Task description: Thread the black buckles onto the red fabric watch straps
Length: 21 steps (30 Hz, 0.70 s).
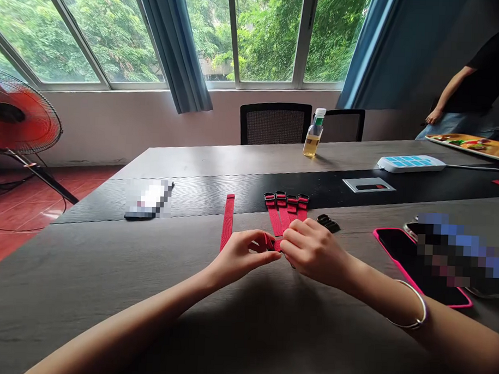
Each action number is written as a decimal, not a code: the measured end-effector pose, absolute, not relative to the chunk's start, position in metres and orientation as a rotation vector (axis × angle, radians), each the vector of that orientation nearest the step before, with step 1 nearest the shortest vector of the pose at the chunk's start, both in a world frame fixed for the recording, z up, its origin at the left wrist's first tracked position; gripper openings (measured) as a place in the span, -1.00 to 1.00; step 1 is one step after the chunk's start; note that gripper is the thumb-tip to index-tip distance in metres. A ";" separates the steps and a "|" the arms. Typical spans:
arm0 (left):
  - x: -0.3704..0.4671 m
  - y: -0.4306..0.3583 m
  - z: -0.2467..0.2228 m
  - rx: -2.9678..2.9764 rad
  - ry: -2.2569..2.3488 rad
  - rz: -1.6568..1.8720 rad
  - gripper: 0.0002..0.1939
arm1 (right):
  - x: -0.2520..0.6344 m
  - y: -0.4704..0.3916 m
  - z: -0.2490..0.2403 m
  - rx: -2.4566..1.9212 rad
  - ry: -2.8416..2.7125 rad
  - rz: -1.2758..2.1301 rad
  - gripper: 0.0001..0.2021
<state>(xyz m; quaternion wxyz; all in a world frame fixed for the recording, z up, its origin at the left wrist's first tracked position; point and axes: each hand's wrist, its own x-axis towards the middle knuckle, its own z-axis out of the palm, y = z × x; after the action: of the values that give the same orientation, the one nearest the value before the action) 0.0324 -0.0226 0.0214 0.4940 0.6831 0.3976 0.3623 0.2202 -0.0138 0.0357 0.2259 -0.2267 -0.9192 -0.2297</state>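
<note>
Between thumb and fingers, my left hand (pixel 243 255) pinches a short piece of red webbing strap (pixel 277 244). My right hand (pixel 312 252) is closed against the same strap from the right, its fingertips nearly meeting the left ones. Something dark shows at the strap, but my fingers hide most of it. Just beyond my hands lie several red straps with black buckles (pixel 292 204) at their far ends, side by side. A single flat red strap (pixel 229 216) lies left of them, partly behind my left hand. Several loose black buckles (pixel 328 223) are piled beyond my right hand.
On the right lie a pink-edged phone (pixel 418 264) and a blurred item (pixel 464 249). Farther back are a power strip (pixel 412 164), a bottle (pixel 314 136) and a tray (pixel 480 148). A blurred packet (pixel 151 200) lies left. A person (pixel 482 80) stands at the back right.
</note>
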 end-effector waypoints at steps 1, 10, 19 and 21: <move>0.032 -0.023 0.022 1.682 0.965 0.884 -0.80 | 0.221 -0.014 0.035 -0.609 -2.535 -0.638 -0.76; 0.026 -0.014 0.024 1.544 0.966 0.918 -0.75 | 0.268 -0.015 0.036 -1.029 -2.520 -0.238 -0.70; 0.024 -0.017 0.036 1.381 0.879 0.942 -0.71 | 0.234 -0.017 0.031 -0.967 -2.578 0.325 -0.64; 0.020 -0.014 0.043 1.366 0.868 1.024 -0.74 | 0.229 -0.018 0.024 -1.002 -2.624 0.392 -0.79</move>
<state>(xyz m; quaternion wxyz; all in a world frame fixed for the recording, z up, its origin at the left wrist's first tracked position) 0.0196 -0.0136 0.0435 0.5757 0.5832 0.3707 0.4372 0.2291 -0.0179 0.0244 0.1521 -0.3492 -0.9145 0.1368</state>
